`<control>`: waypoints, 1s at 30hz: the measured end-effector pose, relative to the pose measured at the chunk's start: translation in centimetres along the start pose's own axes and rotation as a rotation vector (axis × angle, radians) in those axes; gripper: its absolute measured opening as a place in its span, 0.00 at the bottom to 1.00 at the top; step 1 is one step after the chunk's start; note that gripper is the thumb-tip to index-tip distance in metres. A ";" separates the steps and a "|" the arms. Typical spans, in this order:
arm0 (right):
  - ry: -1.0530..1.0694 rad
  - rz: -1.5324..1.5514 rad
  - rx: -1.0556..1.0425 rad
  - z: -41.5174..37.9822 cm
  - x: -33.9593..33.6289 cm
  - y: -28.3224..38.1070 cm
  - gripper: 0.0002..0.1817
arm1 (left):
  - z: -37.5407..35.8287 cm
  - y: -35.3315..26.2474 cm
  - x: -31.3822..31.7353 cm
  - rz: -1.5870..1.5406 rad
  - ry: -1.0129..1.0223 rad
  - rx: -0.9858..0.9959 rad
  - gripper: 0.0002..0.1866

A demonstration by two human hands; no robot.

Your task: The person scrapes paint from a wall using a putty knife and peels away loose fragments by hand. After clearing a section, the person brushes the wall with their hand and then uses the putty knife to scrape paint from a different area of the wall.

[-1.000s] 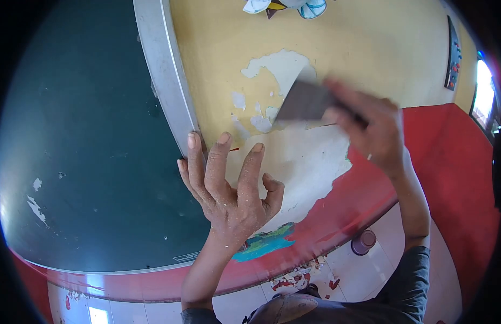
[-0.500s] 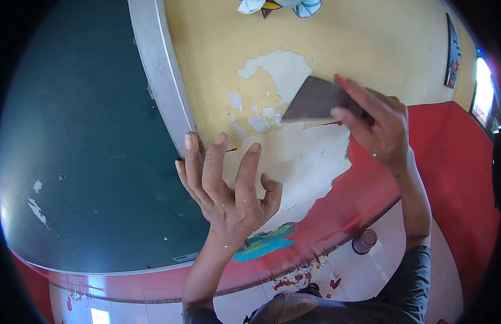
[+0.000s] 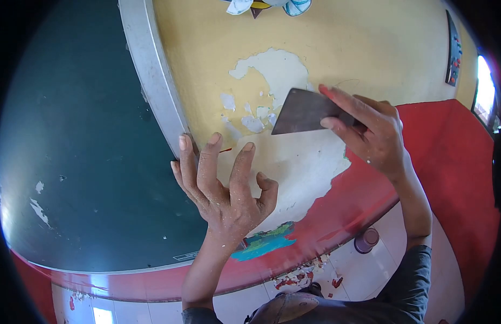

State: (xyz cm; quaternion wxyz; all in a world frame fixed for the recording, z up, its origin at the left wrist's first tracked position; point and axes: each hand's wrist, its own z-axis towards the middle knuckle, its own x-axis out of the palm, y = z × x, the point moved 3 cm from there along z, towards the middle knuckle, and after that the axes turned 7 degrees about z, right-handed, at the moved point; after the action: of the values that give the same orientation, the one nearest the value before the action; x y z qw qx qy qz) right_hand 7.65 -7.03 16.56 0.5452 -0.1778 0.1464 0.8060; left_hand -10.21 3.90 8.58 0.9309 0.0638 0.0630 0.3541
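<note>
My right hand grips a dark flat scraper whose wide blade lies against the wall. Its edge is at the border between the yellow paint and a large bare whitish patch. Smaller bare spots show to the left of the blade. With fingers spread, my left hand rests at the metal frame of a dark green board. It holds nothing, and pale dust specks cover its skin.
Red paint runs along the lower wall, with a blue-green painted remnant beside the bare patch. On the tiled floor lie paint flakes and a brown cup-like container. A paper decoration hangs at the top.
My right hand and the scraper have moved slightly left and down across the wall. The left hand stays at the board frame. The view has shifted a little.
</note>
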 end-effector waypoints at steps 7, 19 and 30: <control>0.205 -0.109 0.045 0.4 0.2 1.0 0.21 | 0.1 -0.1 0.0 0.015 -0.009 0.000 0.29; -0.115 -0.024 -0.113 1.0 -0.4 -0.5 0.24 | 0.0 -0.1 0.0 0.014 0.006 -0.018 0.30; 0.194 -0.152 -0.054 0.8 -0.3 0.5 0.21 | 0.1 -0.2 0.0 0.027 0.000 -0.009 0.29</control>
State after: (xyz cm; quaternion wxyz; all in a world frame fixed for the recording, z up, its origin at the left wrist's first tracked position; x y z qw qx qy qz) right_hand 7.17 -7.11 17.38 0.5832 -0.2801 0.1626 0.7450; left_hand -10.08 3.78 8.69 0.9262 0.0602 0.0606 0.3671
